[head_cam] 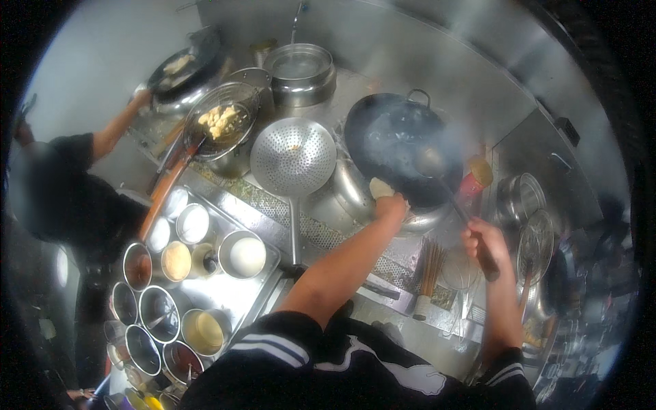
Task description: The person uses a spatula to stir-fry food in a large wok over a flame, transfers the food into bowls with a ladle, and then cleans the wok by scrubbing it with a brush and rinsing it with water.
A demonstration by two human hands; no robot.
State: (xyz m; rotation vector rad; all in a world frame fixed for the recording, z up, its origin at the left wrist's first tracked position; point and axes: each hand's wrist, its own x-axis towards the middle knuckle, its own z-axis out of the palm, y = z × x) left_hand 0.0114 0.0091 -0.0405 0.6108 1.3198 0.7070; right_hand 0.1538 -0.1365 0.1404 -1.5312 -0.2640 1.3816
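Observation:
A large black wok (379,123) sits tilted on a round metal burner ring, with steam or smoke rising from it. My left hand (392,205) grips the wok's near edge through a pale folded cloth (381,188). In my right hand (484,243) is the handle of a ladle, whose bowl (429,162) is inside the wok at its right side. Left of the wok, a perforated metal strainer (293,154) lies with its handle towards me. Beyond it, a wire-mesh skimmer (201,110) holds pale yellow food pieces (220,122) over a pot.
Metal containers of seasonings and sauces stand on a tray (246,297) at the left. A bamboo brush (430,271) and wire whisk (461,287) lie at the near right. A lidded red container (472,182) is beside the wok. At far left, a co-worker (66,189) handles another wok (184,69).

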